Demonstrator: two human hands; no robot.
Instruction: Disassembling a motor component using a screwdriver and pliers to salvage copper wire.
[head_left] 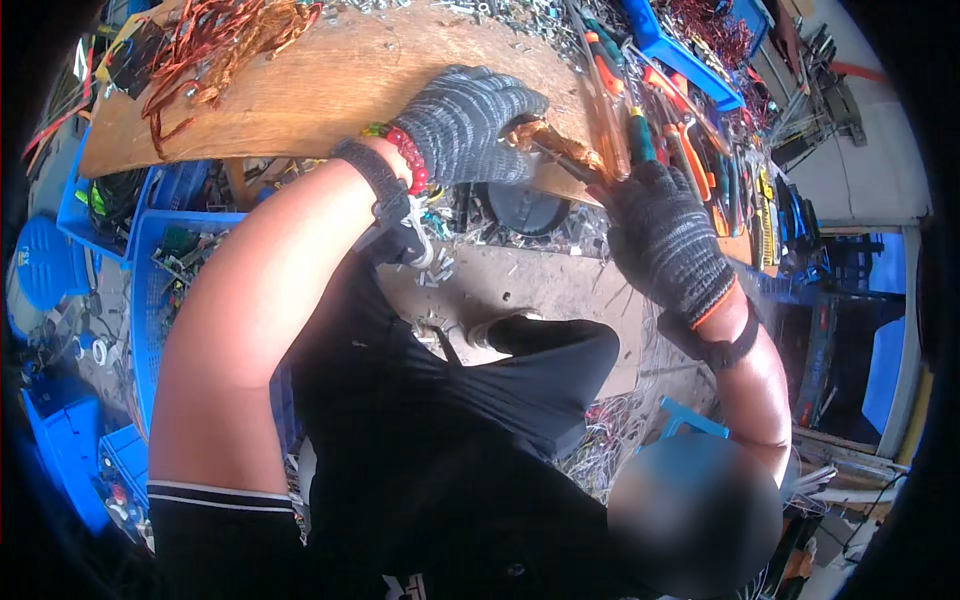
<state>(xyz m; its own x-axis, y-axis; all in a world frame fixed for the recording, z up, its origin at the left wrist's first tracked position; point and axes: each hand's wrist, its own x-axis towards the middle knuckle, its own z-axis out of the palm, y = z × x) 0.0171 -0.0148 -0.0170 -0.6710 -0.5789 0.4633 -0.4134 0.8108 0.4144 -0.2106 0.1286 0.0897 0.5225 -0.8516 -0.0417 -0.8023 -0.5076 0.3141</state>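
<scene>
My left hand (pixel 465 125), in a grey knit glove, is closed around a bundle of copper wire (pixel 555 145) at the front edge of a wooden board (pixel 330 80). A red bead bracelet and a black strap sit on that wrist. My right hand (pixel 660 235), also gloved in grey, grips a dark hand tool (pixel 600 172) whose tip meets the free end of the copper bundle. I cannot tell what kind of tool it is.
A tangle of copper wire (pixel 215 40) lies on the board's far left. Hand tools with orange and green handles (pixel 660 130) lie at the right. Blue crates (pixel 160 250) stand to the left, and another blue tray (pixel 680 50) holds reddish wire. Wire scraps (pixel 600 450) litter the floor.
</scene>
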